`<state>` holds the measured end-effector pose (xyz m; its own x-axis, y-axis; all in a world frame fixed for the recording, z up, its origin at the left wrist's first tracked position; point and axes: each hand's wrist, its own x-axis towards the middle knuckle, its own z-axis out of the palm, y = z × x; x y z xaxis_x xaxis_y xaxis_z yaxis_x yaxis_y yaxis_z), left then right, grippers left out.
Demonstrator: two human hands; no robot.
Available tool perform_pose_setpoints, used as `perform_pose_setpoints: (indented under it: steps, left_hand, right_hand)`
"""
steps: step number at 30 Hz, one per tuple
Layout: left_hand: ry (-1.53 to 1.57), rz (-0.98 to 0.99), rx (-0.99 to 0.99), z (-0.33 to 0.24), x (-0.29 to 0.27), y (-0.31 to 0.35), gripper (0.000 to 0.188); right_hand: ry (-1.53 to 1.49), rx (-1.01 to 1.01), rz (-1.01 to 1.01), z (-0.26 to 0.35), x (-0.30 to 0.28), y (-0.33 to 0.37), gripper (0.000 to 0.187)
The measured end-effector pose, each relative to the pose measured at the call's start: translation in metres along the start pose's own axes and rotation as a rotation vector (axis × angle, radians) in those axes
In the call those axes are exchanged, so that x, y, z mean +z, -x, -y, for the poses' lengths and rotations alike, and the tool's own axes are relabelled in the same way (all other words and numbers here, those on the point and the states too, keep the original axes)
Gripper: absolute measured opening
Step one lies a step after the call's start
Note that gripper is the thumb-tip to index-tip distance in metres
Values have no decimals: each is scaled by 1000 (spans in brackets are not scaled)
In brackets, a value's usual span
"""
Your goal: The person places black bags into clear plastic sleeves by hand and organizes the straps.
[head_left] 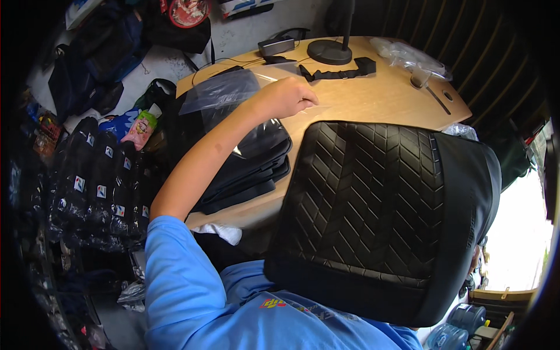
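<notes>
One black bag [373, 198] — lengthwise toward table [373, 99] — left grip [287, 97] pinching film [219, 88], right grip [476, 258] unclear.

Black bag [373, 198] blocks near side; table [379, 100] beyond leaves room.

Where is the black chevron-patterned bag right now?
In the head view, the bag is right of centre, in front of the person's blue shirt and just right of the dark stack on the wooden table.

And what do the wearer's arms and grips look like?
Short light-blue fabric sleeve on the left; left forearm bare, no watch or cable. Left grip: ungloved. Right arm hidden behind the black, chevron-textured bag; right grip barely shows at its edge, detail unclear.
</notes>
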<state>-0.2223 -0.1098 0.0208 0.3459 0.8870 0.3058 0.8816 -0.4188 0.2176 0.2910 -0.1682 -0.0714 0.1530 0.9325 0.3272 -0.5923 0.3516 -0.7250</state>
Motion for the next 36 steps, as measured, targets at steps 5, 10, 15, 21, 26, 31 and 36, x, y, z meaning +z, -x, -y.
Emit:
perform_pose_setpoints:
  steps: [5,10,15,21,26,31,36]
  left_hand:
    - [170,-55,-58,1,-9,19,22]
    - [207,-114,-84,1,-13,29,24]
    - [73,-58,-11,-5,-10,39,19]
    - [-47,-163,64,-10,0,49,16]
    - [-220,-173,52,-17,7,60,14]
    - [-341,-215,139,-29,18,64,16]
    - [-277,-208,-30,-48,0,79,26]
  right_hand:
    - [-398,210,239,-22,41,2,37]
    - [-646,415,394,-55,76,13,41]
    - [-735,541,436,-71,93,26,45]
    - [-129,536,366,-50,80,17,31]
    - [56,778,58,-34,80,23,39]
    - [260,990,248,-43,70,27,53]
    - [284,865,265,-42,86,32,49]
